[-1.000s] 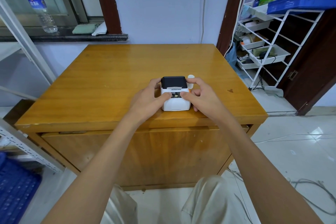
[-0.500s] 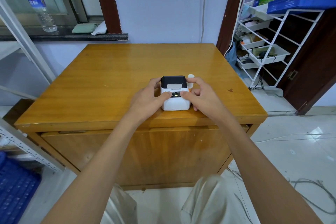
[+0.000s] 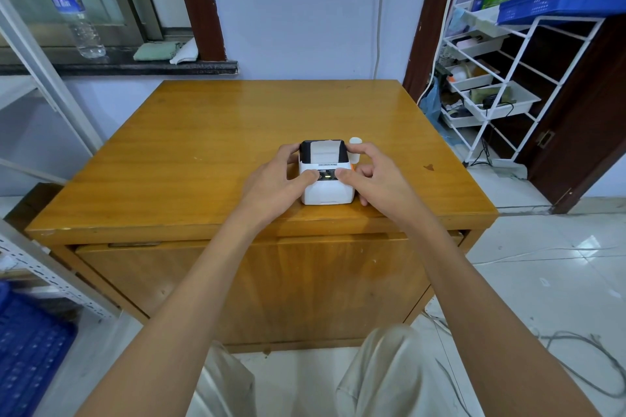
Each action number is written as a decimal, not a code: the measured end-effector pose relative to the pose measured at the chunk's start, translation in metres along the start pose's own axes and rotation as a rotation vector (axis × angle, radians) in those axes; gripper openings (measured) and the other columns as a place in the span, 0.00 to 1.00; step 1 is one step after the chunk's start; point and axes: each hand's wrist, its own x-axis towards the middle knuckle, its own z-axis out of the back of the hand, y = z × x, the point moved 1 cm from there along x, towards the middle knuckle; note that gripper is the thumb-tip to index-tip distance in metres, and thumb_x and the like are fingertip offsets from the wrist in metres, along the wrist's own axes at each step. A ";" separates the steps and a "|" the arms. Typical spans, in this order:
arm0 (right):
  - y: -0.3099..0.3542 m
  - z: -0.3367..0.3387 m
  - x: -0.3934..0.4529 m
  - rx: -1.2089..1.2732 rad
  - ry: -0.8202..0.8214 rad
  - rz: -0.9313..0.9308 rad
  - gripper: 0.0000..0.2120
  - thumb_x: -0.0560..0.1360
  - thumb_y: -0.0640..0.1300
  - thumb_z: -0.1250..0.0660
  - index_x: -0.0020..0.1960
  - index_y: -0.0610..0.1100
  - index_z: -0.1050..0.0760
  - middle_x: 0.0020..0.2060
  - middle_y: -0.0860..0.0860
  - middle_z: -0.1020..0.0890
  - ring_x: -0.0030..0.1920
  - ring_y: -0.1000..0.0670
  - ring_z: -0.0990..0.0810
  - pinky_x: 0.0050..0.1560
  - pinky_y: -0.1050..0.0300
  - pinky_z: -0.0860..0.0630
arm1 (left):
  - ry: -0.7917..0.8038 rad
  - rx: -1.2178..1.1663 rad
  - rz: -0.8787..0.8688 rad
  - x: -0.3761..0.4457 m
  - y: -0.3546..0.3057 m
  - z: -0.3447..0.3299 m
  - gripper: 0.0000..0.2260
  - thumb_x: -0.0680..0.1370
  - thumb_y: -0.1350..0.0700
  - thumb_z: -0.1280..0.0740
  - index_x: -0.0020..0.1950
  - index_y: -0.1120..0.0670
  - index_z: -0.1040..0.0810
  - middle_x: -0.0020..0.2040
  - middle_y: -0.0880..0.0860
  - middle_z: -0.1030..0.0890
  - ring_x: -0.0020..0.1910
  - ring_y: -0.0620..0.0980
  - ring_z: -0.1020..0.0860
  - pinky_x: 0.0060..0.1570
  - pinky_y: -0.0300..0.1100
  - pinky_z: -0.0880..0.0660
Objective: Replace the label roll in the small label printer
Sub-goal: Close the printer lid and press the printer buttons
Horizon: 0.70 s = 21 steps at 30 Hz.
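Note:
A small white label printer (image 3: 328,189) with a black top stands near the front edge of the wooden table (image 3: 216,145). A strip of white label paper (image 3: 324,152) lies over its black lid. My left hand (image 3: 281,179) grips the printer's left side, thumb on the front panel. My right hand (image 3: 376,179) grips the right side, thumb on the panel too, index finger curled toward the back. A small white label roll (image 3: 355,142) stands just behind the printer's right rear corner, partly hidden by my fingers.
A white wire rack (image 3: 501,85) with trays and a blue crate (image 3: 559,2) stands right of the table. A water bottle (image 3: 76,13) and cloths sit on the window ledge at the back left. A blue crate (image 3: 27,349) lies on the floor at left.
White label paper has come out over the printer's black lid, which was plain black a second ago. Both hands have stayed on the printer.

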 end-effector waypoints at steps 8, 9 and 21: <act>-0.001 -0.001 0.001 0.003 -0.007 0.005 0.24 0.80 0.52 0.29 0.74 0.51 0.29 0.31 0.49 0.27 0.29 0.56 0.26 0.29 0.68 0.30 | -0.003 0.003 -0.002 0.000 -0.001 0.000 0.36 0.72 0.37 0.37 0.80 0.44 0.34 0.75 0.45 0.23 0.73 0.50 0.24 0.69 0.51 0.28; -0.002 -0.001 0.001 0.003 -0.006 0.005 0.24 0.80 0.52 0.29 0.74 0.51 0.29 0.30 0.50 0.27 0.28 0.56 0.26 0.29 0.68 0.30 | -0.003 0.003 -0.003 0.000 -0.001 0.001 0.36 0.72 0.37 0.37 0.80 0.44 0.34 0.75 0.45 0.23 0.73 0.50 0.24 0.69 0.51 0.28; -0.003 -0.001 0.003 0.028 -0.008 0.007 0.23 0.80 0.51 0.29 0.73 0.51 0.29 0.32 0.46 0.28 0.29 0.54 0.27 0.29 0.67 0.30 | -0.012 -0.003 -0.006 -0.001 0.000 0.000 0.35 0.73 0.38 0.36 0.80 0.44 0.34 0.75 0.45 0.23 0.73 0.50 0.24 0.69 0.52 0.28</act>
